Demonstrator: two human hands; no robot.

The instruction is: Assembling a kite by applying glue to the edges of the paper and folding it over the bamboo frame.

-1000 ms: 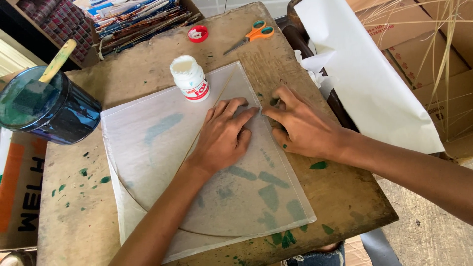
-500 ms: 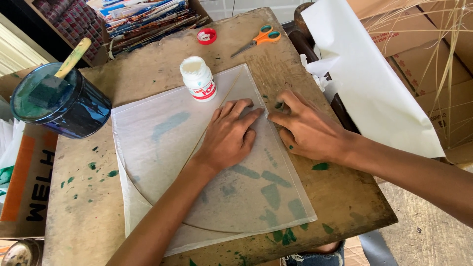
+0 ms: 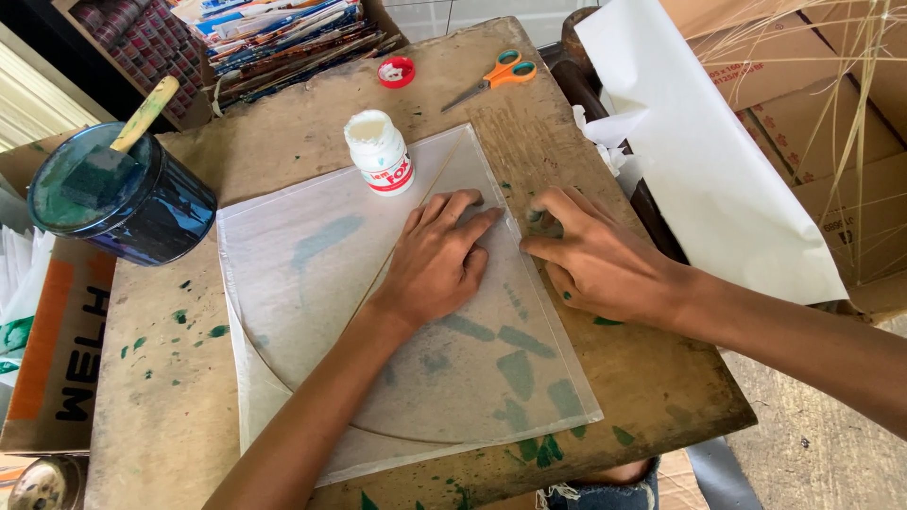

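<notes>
Worn wooden table (image 3: 179, 416), flecked with green paint, seen from above. Nearest the viewer, a translucent sheet (image 3: 312, 283) lies flat on it, with a thin stick running under the sheet. Left hand (image 3: 436, 266) presses palm-down on the sheet, fingers spread and flat, gripping nothing. Right hand (image 3: 597, 260) rests just beside it at the sheet's right edge, fingertips on that edge (whether they pinch it cannot be told). Beyond the hands, a white glue bottle (image 3: 377, 152) stands uncapped, touching the sheet's far edge. Left of it, a dark paint can (image 3: 142, 212) holds a brush (image 3: 142, 115). Farther back lie a red cap (image 3: 396, 72) and orange-handled scissors (image 3: 493, 77). White paper (image 3: 699, 151) hangs at right.
</notes>
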